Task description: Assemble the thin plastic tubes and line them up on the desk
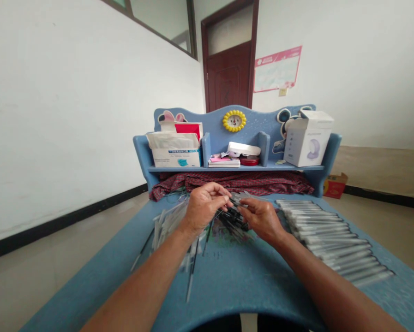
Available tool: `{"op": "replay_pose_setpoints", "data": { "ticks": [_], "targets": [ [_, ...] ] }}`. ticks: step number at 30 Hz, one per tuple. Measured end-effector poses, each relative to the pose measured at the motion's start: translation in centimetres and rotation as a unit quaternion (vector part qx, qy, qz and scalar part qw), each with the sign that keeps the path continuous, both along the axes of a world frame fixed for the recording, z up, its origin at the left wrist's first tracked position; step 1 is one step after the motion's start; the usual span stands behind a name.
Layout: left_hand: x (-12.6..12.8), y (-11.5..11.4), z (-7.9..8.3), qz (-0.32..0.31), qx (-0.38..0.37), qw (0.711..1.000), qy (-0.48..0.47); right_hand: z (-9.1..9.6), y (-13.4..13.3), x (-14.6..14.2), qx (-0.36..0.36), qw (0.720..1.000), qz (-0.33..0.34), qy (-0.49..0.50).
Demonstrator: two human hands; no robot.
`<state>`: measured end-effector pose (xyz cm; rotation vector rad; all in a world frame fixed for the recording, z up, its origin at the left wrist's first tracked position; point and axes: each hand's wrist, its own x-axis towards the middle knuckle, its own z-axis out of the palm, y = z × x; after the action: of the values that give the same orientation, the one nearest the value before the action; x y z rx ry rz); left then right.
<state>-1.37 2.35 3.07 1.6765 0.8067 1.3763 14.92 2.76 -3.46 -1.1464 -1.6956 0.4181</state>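
Observation:
My left hand (pixel 205 205) is closed in a pinch above the middle of the desk, its fingertips on a thin dark pen part (pixel 235 201). Facing it, my right hand (pixel 262 216) pinches at the other end of the same small piece; blur hides its exact shape. Under both hands lies a heap of black pen pieces (pixel 232 219). Translucent pen barrels (pixel 167 226) are piled loosely beside my left forearm. To the right, finished-looking clear pens with dark ends (pixel 334 244) lie side by side in a long row.
Loose thin refills (pixel 192 272) lie on the blue desk (pixel 234 281). A checked cloth (pixel 255 182) is bunched below the shelf, which carries a mask box (pixel 175 157), a white box (pixel 309 140) and a red round tin (pixel 249 160). A yellow clock (pixel 234 121) sits above.

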Motion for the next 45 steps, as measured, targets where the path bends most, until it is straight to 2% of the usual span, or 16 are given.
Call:
{"op": "replay_pose_setpoints", "data": {
  "ticks": [5, 8, 11, 13, 15, 18, 23, 28, 34, 40, 45],
  "targets": [
    [-0.2, 0.5, -0.6, -0.004, -0.023, 0.997, 0.08, 0.7, -0.3, 0.4, 0.055, 0.997, -0.028, -0.047],
    [-0.8, 1.2, -0.8, 0.015, -0.028, 0.992, 0.124, 0.8, 0.0, 0.9, 0.053, 0.997, -0.054, -0.029],
    [-1.2, 2.1, -1.7, 0.045, -0.008, 0.973, 0.225, 0.8, 0.3, 1.3, 0.05, 0.996, -0.075, -0.022],
    [-1.1, 2.6, -2.7, 0.064, 0.038, 0.943, 0.323, 0.8, 0.4, 1.5, 0.051, 0.995, -0.081, -0.027],
    [-0.9, 2.8, -3.7, 0.078, 0.107, 0.894, 0.428, 0.9, 0.3, 1.5, 0.057, 0.994, -0.086, -0.033],
    [-0.5, 2.8, -4.9, 0.069, 0.166, 0.836, 0.519, 1.2, 0.1, 1.5, 0.068, 0.992, -0.095, -0.05],
    [0.1, 2.6, -5.2, 0.067, 0.179, 0.81, 0.554, 1.4, 0.0, 1.5, 0.08, 0.988, -0.104, -0.078],
    [-0.5, 3.1, -4.8, 0.115, 0.172, 0.788, 0.581, 1.5, 0.0, 1.4, 0.091, 0.986, -0.107, -0.089],
    [-1.2, 3.9, -4.9, 0.122, 0.161, 0.791, 0.577, 1.8, -0.2, 1.3, 0.089, 0.984, -0.11, -0.109],
    [0.0, 3.9, -5.2, 0.071, 0.182, 0.797, 0.571, 1.8, -0.2, 1.2, 0.083, 0.98, -0.117, -0.136],
    [-0.7, 4.1, -4.1, 0.136, 0.175, 0.768, 0.6, 1.9, -0.4, 1.2, 0.079, 0.978, -0.118, -0.15]
  ]
}}
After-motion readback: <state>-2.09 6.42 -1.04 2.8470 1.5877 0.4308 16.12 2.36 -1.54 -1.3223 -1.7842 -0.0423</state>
